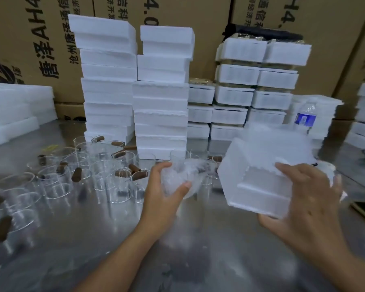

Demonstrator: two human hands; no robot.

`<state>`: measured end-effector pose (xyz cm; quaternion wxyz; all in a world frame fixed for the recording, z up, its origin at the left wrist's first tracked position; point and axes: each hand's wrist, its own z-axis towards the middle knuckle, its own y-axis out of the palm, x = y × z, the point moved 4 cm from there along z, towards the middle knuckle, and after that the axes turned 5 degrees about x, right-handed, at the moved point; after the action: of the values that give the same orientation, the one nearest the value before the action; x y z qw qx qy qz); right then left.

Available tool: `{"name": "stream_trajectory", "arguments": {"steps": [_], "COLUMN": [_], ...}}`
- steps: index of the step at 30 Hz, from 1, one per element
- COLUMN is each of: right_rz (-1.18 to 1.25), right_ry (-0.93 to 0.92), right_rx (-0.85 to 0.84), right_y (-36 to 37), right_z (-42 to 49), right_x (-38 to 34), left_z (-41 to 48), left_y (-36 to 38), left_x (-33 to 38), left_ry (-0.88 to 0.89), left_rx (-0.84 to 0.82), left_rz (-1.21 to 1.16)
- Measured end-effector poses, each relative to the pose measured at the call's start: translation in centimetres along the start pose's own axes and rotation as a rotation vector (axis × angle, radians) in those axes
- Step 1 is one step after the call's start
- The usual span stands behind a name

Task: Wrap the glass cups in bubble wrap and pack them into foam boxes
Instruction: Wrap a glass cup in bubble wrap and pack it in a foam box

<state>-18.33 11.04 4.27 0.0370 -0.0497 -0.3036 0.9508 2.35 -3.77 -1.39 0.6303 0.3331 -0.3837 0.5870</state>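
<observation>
One view, worn on the head, wide-angle. It faces forward and down across the table (pixel 209 260). The grip sits close under the lens, low centre: left hand (pixel 164 194) round a wrapped cup (pixel 177 175), right hand (pixel 312 203) round a box (pixel 261 186). Left of the grip, bare cups (pixel 55 182); beyond it, stacks (pixel 160 114) and cartons (pixel 30 28) close the far field. Frame edges bow. Focus is soft at the right margin.

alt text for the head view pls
The left hand holds a glass cup wrapped in clear bubble wrap while the right hand grips an open white foam box above a steel table; bare glass cups stand left, white foam box stacks behind.
</observation>
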Motion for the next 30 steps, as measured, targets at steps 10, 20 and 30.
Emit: {"name": "stream_trajectory", "arguments": {"steps": [10, 20, 30], "right_rz": [-0.039, 0.021, 0.719], "right_ry": [-0.061, -0.022, 1.185], "right_rx": [-0.15, -0.102, -0.072], "right_y": [2.2, 1.1, 4.4], "right_z": [-3.5, -3.6, -4.1], "right_x": [0.7, 2.2, 6.7], "left_z": [-1.6, -1.8, -2.1], "left_y": [-0.2, 0.0, -0.4], "left_x": [1.0, 1.6, 4.2], "left_ry": [-0.004, -0.022, 0.064], "left_rx": [0.031, 0.085, 0.12], "left_rz": [0.018, 0.051, 0.026]}}
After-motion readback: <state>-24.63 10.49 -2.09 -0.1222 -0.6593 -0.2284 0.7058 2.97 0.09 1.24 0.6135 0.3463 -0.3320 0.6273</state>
